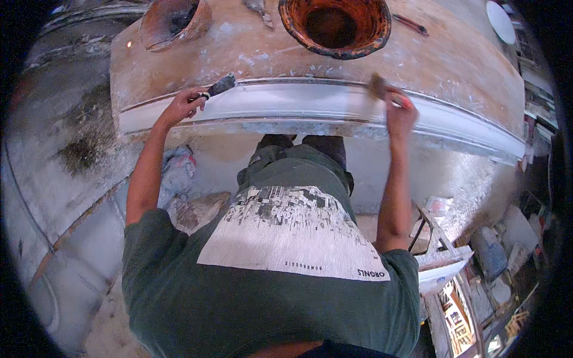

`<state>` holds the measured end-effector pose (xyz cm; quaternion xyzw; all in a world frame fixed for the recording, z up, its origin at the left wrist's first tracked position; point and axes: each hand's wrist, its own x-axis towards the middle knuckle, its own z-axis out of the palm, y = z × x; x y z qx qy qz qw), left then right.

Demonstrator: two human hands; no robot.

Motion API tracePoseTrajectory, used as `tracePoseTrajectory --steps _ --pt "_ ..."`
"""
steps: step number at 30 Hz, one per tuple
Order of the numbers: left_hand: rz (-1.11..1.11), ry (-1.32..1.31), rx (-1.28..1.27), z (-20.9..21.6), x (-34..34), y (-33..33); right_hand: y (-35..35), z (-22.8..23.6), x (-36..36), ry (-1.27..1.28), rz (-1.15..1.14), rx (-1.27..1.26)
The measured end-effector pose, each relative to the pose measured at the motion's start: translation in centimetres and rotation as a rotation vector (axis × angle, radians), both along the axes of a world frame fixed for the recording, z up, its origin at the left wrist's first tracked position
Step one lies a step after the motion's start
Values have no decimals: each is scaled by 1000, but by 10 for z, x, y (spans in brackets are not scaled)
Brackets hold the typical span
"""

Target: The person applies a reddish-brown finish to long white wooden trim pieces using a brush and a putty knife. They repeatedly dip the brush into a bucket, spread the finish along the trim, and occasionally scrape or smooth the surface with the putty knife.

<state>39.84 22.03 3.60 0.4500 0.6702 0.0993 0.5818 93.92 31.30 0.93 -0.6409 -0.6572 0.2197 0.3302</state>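
Note:
A long white moulding [286,100] with ridged edges lies along the near side of the worktable. My left hand [182,107] is closed round the handle of a putty knife [221,87], its dark blade pointing right over the moulding's far edge. My right hand [401,113], smeared by motion, grips a brush [377,87] with brownish bristles; a bit of red shows near the fingers. The brush is over the right half of the moulding; whether its bristles touch the surface I cannot tell.
On the brown, white-spotted worktable [250,53] stand an orange, dark-rimmed bowl [382,36] and a tilted reddish bucket [160,36]. A flat tool [259,11] and a slim red-and-black tool [410,25] lie beside them. Clutter and a white frame [441,262] stand at the lower right.

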Motion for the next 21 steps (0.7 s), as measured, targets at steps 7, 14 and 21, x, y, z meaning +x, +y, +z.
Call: tracePoseTrajectory --steps 7,14,21 --pt "-360 113 522 24 195 49 -67 6 101 228 -504 82" --pt "-430 124 638 -58 323 90 -83 25 32 366 -455 -3" --pt "-458 157 649 -52 346 94 -96 48 116 464 -712 8"
